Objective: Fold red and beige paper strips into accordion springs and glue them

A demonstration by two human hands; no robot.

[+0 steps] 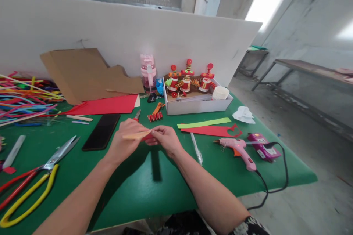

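My left hand (127, 137) is closed on an orange paper strip (135, 135) above the green table. A red piece shows beside the strip, between the two hands. My right hand (167, 139) pinches the strip's right end, its fingertips close to my left fingers. Just beyond my hands lie a red folded paper piece (155, 116) and an orange folded piece (159, 108). The tip of a small cutting tool (137, 115) shows behind my left hand. To the right are a lime strip (204, 123) and a red paper strip (206, 130).
Large scissors (51, 167) and a black phone (101, 132) lie left. A pink glue gun (238, 147) with a black cord and a clear pen (196, 148) lie right. Behind stand a white box (195, 107) with red figures, a pink bottle (148, 73) and cardboard (85, 75).
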